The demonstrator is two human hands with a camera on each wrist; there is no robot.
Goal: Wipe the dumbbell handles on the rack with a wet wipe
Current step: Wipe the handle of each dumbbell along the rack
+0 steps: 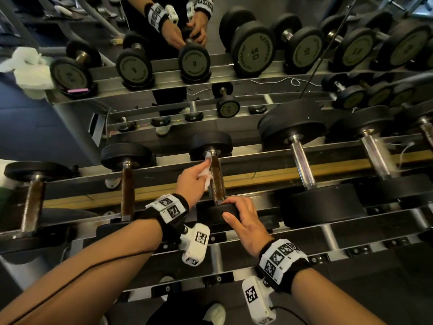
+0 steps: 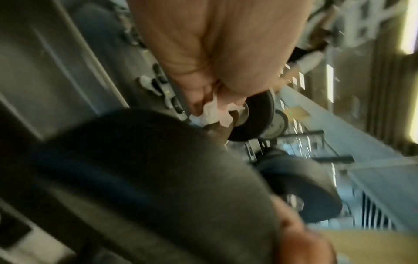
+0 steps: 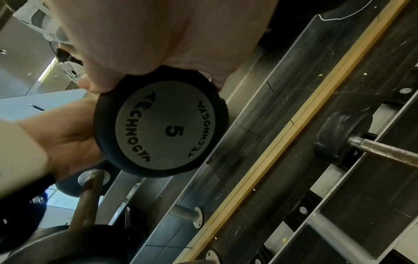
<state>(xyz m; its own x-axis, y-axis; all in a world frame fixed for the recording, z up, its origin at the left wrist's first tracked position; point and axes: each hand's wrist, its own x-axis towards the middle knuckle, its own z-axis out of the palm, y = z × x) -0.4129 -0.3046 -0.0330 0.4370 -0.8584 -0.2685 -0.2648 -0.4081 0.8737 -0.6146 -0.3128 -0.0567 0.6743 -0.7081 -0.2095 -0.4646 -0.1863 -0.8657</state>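
Observation:
A small black dumbbell marked 5 [image 3: 162, 128] lies on the rack's top tier, its brownish, worn handle [image 1: 216, 181] pointing away from me. My left hand [image 1: 202, 168] pinches a crumpled white wet wipe [image 1: 206, 171] and presses it against the left side of the handle near the far head [image 1: 210, 143]. The left wrist view shows the wipe [image 2: 212, 114] bunched under my fingers [image 2: 199, 100]. My right hand [image 1: 234, 208] grips the near head [image 1: 218, 213] from above, fingers curled over its rim [image 3: 97, 85].
More dumbbells lie on the same tier: rusty-handled ones to the left [image 1: 127, 188] and a bigger chrome-handled one to the right [image 1: 302, 165]. A yellow strip [image 1: 293, 172] runs along the rack. A mirror behind reflects the rack; a wad of white tissue [image 1: 28, 66] sits upper left.

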